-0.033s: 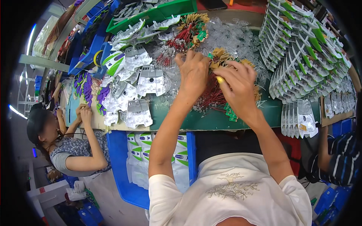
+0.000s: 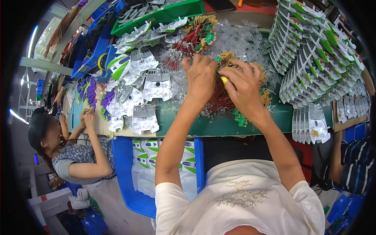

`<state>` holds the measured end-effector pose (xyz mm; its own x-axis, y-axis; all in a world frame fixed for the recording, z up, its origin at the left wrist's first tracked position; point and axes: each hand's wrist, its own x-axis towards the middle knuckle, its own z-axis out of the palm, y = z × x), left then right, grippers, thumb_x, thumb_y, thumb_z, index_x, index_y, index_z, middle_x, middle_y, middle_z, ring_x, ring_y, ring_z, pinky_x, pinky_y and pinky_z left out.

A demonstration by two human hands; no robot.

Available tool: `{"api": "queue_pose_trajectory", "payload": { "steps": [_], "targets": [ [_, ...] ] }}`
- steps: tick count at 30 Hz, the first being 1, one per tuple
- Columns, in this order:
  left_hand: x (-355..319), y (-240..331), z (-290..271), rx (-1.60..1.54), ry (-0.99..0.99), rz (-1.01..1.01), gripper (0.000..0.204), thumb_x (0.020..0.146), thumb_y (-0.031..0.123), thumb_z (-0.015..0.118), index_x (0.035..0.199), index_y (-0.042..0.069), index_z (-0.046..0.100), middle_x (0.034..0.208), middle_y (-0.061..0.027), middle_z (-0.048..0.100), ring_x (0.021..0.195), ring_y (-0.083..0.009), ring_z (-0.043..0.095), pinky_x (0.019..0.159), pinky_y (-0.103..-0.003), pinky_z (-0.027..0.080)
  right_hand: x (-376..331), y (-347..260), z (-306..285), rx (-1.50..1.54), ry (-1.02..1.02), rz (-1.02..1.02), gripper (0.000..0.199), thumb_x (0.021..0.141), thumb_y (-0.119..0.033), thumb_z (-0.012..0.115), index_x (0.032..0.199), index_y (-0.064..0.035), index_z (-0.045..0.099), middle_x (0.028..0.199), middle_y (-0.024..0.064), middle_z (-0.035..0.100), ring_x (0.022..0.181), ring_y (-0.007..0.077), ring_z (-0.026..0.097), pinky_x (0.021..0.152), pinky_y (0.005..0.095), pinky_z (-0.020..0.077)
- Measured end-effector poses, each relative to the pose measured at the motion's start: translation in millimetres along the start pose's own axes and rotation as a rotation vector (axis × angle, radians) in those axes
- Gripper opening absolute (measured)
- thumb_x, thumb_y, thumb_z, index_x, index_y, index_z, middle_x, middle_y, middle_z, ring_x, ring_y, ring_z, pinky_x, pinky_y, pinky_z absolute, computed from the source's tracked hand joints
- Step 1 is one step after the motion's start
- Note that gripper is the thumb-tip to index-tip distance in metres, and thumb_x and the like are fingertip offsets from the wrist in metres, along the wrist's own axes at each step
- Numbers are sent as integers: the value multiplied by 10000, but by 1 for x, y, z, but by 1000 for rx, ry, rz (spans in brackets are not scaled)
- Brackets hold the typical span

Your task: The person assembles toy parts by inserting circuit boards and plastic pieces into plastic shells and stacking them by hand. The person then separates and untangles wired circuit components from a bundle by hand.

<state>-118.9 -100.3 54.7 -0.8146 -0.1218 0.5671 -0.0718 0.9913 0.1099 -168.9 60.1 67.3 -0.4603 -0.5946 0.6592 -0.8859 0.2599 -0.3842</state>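
Note:
My left hand (image 2: 201, 76) is closed, its fingers bent at the edge of a pile of red-wired parts; a small green circuit board (image 2: 218, 59) shows at its fingertips. Close beside it, my right hand (image 2: 242, 84) is pinched, with a yellow wrap (image 2: 224, 79) on the thumb. What its fingertips grip is hidden. Beneath both hands lie bundled red wires (image 2: 219, 100) with tan ends and small green boards (image 2: 239, 116). Clear plastic pieces (image 2: 239, 37) are heaped behind them.
White-and-grey plastic shells (image 2: 156, 84) lie left; tall stacks of green-edged shells (image 2: 313, 58) stand right. A green bin (image 2: 156, 13) sits at the back. Below the table edge, a blue crate (image 2: 137, 203) contains white-green shells. Another person (image 2: 84, 156) works at left; a striped sleeve (image 2: 354, 164) shows right.
My right hand has shifted slightly left, bringing its thumb and fingertips nearer to my left fingers. My left hand stays almost in place.

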Motion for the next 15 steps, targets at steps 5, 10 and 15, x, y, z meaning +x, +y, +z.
{"api": "queue_pose_trajectory", "payload": {
  "steps": [5, 10, 15],
  "targets": [
    [-6, -6, -6, -23, 42, -56, 153, 843, 114, 700, 993, 116, 729, 892, -48, 677, 928, -240, 593, 930, -462, 333, 9, 15, 11, -129, -69, 55, 152, 818, -111, 699, 963, -74, 718, 923, 48, 704, 1080, 273, 574, 1061, 580, 262],
    [-9, -4, -5, -220, 103, -148, 112, 891, 135, 679, 993, 108, 716, 871, -50, 671, 906, -233, 586, 912, -429, 297, 8, 20, 14, -134, -34, 119, 137, 777, -132, 739, 911, -106, 750, 892, 32, 720, 1036, 259, 572, 1068, 585, 241],
    [-8, -6, -12, -407, -22, -333, 101, 929, 163, 649, 964, 83, 700, 905, -50, 681, 927, -247, 582, 933, -450, 283, 17, 8, 9, -51, 56, 97, 123, 748, -140, 762, 870, -125, 760, 882, 5, 679, 1019, 240, 565, 1049, 557, 257]
  ]
}}
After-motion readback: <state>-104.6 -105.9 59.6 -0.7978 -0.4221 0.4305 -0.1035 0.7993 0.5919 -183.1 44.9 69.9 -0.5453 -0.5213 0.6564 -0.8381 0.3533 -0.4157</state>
